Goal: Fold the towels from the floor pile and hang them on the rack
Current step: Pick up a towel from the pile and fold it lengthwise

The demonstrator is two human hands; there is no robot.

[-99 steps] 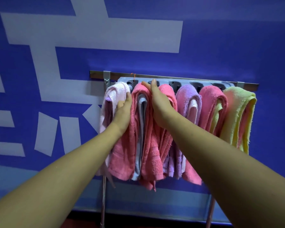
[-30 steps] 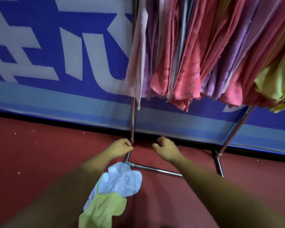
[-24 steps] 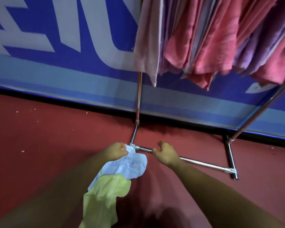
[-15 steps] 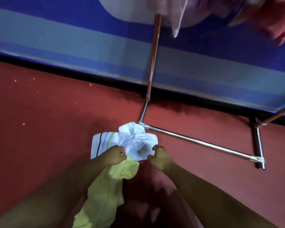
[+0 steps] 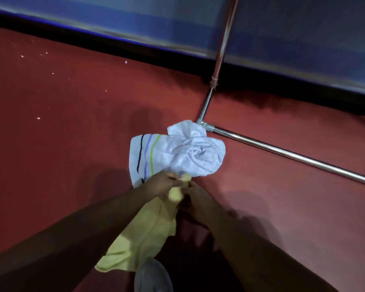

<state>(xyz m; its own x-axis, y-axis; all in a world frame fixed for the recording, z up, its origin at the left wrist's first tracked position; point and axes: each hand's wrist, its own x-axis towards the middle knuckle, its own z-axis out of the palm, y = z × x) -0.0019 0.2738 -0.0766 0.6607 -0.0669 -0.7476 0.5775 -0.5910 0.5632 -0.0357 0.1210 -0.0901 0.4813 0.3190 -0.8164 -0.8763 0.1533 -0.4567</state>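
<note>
Where they gripped white cloth, both hands now pinch the yellow towel (image 5: 148, 228).

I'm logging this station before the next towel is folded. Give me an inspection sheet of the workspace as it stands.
Surface: red floor, pale specks scattered on it.
Job's things: yellow towel in hand; crumpled white striped towel on the floor, against the rack base.
Clutter: nothing seen.
Grips: left hand pinches the yellow towel's top; right hand at the same spot, its hold blurred.
Cables: nothing seen.
Surroundings: blue wall banner; grey shoe at the bottom edge.
</note>
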